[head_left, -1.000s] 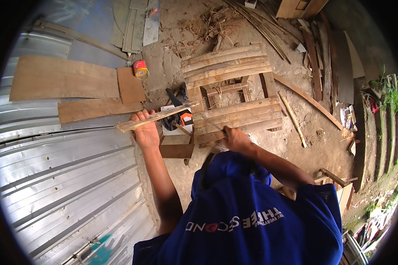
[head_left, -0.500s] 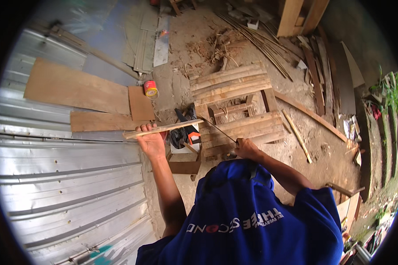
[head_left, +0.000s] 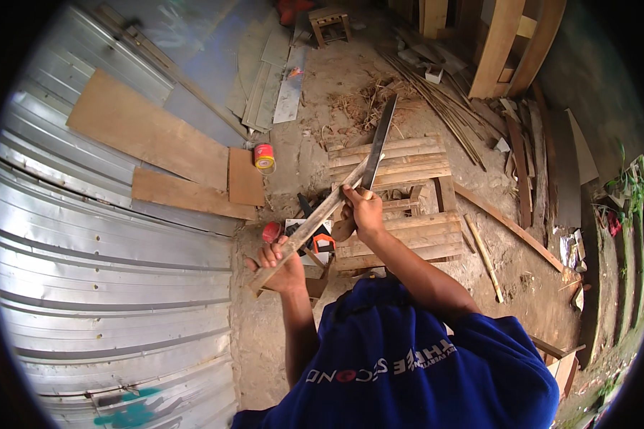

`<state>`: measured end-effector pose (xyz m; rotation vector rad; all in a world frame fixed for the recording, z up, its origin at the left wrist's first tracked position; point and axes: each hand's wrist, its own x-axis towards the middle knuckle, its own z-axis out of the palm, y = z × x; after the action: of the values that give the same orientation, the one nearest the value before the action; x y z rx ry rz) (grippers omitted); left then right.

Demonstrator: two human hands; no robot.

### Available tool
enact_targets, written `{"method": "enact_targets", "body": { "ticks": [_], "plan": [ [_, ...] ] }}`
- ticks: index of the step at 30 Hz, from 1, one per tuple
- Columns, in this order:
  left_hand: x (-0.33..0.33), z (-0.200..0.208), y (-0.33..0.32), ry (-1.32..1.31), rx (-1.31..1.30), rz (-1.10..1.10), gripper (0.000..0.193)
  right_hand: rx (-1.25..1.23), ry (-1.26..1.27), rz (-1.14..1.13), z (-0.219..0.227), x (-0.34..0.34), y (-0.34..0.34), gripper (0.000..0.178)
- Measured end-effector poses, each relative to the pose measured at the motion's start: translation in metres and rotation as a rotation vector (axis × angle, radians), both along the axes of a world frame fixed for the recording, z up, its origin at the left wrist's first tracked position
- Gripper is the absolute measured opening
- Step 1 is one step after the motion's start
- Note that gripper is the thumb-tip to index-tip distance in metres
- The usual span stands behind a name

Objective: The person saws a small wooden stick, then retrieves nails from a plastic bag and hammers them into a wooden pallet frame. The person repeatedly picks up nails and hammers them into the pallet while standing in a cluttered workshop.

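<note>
My left hand [head_left: 281, 266] grips the lower end of a narrow wooden strip [head_left: 311, 226], which slants up to the right. In my right hand [head_left: 366, 213] is a machete [head_left: 381, 139] by its wooden handle, its long dark blade pointing up and away. The fingers of that hand also touch the strip, and the blade crosses its far end. Below them stands a low slatted wooden bench [head_left: 397, 247]. To its left lie an orange-and-black tool [head_left: 323, 243] and a red round container [head_left: 272, 232], partly behind the strip.
Corrugated metal sheeting [head_left: 122, 264] covers the left side, with brown boards [head_left: 150, 139] on it. A red-and-yellow can [head_left: 264, 155] stands beside them. Long thin poles [head_left: 436, 107] and a plank [head_left: 508, 227] lie to the right. A small stool [head_left: 329, 27] stands at the back.
The strip has swung from nearly level to a steep slant. My right hand has moved up and left to the strip, turning the machete blade upward; my left hand is lower and further right.
</note>
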<state>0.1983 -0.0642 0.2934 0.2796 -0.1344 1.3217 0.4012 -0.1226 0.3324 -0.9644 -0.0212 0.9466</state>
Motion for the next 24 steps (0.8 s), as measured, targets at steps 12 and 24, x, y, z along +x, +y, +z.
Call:
{"method": "enact_targets", "body": {
  "ticks": [12,24],
  "plan": [
    [0.036,0.035,0.018,1.437,0.253,-0.020,0.043,-0.071,-0.623,0.460,0.005,0.027,-0.032,0.024],
    [0.125,0.072,0.019,1.082,0.049,0.188,0.042,-0.004,-0.479,0.266,0.009,0.070,-0.090,0.027]
  ]
}}
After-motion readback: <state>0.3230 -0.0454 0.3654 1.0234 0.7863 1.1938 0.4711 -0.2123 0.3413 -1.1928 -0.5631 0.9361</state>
